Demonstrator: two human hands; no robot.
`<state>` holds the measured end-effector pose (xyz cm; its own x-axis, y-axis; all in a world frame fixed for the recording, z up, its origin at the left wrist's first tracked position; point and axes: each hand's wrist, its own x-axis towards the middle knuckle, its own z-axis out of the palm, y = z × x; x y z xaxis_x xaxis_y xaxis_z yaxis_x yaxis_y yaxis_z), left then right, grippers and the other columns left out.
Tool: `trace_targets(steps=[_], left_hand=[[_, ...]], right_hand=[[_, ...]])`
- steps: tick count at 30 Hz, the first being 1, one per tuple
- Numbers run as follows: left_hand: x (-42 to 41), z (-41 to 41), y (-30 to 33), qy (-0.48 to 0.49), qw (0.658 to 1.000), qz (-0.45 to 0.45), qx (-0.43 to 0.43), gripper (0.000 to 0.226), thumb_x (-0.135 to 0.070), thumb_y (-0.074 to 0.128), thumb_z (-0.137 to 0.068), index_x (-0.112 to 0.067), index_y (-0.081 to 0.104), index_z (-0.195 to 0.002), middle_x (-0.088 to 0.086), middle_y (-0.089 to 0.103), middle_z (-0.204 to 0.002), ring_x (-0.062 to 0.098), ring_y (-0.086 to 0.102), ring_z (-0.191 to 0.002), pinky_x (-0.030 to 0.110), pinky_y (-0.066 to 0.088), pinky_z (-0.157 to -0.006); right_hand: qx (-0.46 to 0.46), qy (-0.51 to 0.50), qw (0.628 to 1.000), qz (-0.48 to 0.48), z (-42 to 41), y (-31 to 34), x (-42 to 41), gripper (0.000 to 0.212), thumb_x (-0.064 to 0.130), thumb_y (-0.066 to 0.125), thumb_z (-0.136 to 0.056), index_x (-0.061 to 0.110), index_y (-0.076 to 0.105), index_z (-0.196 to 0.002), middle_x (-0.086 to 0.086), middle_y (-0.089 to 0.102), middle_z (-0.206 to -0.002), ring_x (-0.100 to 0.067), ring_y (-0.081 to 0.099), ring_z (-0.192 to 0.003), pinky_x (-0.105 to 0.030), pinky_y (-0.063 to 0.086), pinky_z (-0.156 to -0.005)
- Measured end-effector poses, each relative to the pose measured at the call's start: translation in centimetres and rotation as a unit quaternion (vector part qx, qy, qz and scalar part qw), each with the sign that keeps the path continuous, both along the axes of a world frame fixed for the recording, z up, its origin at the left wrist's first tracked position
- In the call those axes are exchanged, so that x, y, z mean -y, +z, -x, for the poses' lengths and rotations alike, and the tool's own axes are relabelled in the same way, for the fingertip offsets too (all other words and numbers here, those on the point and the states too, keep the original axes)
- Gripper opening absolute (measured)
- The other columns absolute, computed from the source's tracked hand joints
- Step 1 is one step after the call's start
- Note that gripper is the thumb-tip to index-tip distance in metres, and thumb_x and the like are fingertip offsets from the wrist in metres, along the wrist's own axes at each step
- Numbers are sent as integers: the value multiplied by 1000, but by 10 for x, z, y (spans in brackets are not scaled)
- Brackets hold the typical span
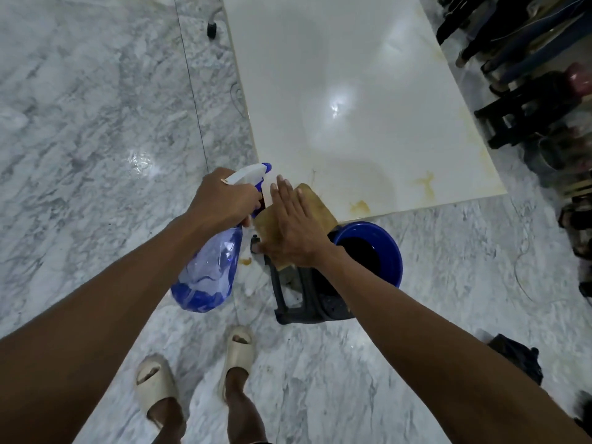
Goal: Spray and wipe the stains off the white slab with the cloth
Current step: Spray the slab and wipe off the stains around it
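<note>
A glossy white slab [346,91] lies on the marble floor, with yellow-brown stains [360,206] near its front edge and along its right side. My left hand [224,198] grips the neck of a blue spray bottle [211,270], whose white and blue nozzle points toward the slab's near corner. My right hand [294,225] lies flat with straight fingers on a brownish-yellow cloth [315,203]. The cloth sits at the slab's front corner, over a dark stool.
A blue bucket [390,251] with dark liquid stands just right of my right wrist, beside a black stool [307,302]. Dark clutter and stools [525,116] line the right side. My feet in beige slippers [238,350] stand on the grey marble floor [96,123].
</note>
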<state>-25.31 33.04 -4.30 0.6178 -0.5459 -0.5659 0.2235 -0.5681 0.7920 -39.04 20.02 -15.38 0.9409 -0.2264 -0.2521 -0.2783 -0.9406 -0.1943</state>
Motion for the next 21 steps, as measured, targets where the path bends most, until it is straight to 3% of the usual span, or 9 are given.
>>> trace_targets(steps=[3, 6, 8, 11, 13, 15, 17, 19, 21], left_hand=[[-5, -1, 11, 4, 1000, -8, 2, 45, -18, 56, -59, 0, 70, -97, 21, 74, -91, 24, 61, -54, 41, 57, -65], [-15, 0, 22, -14, 1000, -5, 18, 44, -21, 54, -57, 2, 72, -90, 25, 74, -89, 27, 62, -57, 49, 59, -68], [-19, -3, 27, -24, 999, -4, 22, 49, -21, 54, -56, 2, 71, -96, 25, 73, -91, 26, 63, -55, 45, 57, -65], [-25, -1, 44, -39, 999, 6, 24, 46, -20, 54, -59, -1, 72, -96, 22, 74, -90, 21, 61, -50, 38, 54, -62], [-31, 5, 64, -66, 997, 14, 36, 32, -14, 54, -65, -5, 73, -89, 19, 74, -87, 18, 58, -44, 37, 53, -60], [-37, 8, 85, -96, 994, 34, 49, 23, -5, 55, -75, -11, 72, -89, 15, 73, -81, 16, 55, -40, 34, 50, -58], [-39, 8, 107, -115, 990, 52, 66, 21, -1, 53, -80, -8, 71, -86, 13, 69, -70, 15, 53, -39, 27, 48, -51], [-37, 6, 130, -120, 988, 72, 70, 18, -4, 53, -79, 0, 71, -82, 7, 68, -64, 14, 54, -41, 23, 47, -46], [-30, 5, 154, -128, 986, 86, 69, 22, -12, 54, -71, 0, 71, -79, 6, 72, -69, 17, 58, -48, 26, 50, -49]], right_hand=[[-40, 105, 989, 95, 27, 3, 8, 141, 83, 62, -67, 5, -13, -156, -17, -16, -165, -32, -16, -153, -50, -8, -124], [-21, 122, 984, 131, 36, 5, 6, 103, 40, 64, -89, 9, -6, -159, -17, -8, -166, -35, -9, -154, -51, 1, -125], [-26, 112, 987, 112, 36, 10, 0, 90, 26, 57, -94, 12, -3, -160, -16, -8, -167, -34, -9, -154, -50, 1, -125], [-63, 53, 997, -3, 43, 35, -7, 75, 28, 48, -103, 19, 1, -160, -9, -6, -168, -27, -9, -155, -45, 0, -125], [-35, -60, 983, -172, 41, 62, -16, 63, 28, 45, -105, 23, 15, -160, -5, 13, -167, -23, 11, -154, -41, 13, -123], [47, -196, 929, -311, 35, 92, -29, 47, 33, 43, -106, 28, 37, -152, -4, 40, -156, -24, 38, -142, -40, 32, -115], [153, -332, 837, -407, 31, 122, -40, 35, 39, 42, -106, 25, 56, -135, -9, 59, -139, -25, 54, -127, -42, 43, -107], [255, -459, 679, -513, 32, 148, -41, 41, 43, 45, -104, 13, 59, -128, -13, 64, -131, -28, 59, -120, -49, 47, -105], [332, -511, 522, -597, 38, 167, -33, 51, 48, 47, -101, 11, 56, -135, -12, 64, -133, -32, 59, -122, -54, 44, -108]])
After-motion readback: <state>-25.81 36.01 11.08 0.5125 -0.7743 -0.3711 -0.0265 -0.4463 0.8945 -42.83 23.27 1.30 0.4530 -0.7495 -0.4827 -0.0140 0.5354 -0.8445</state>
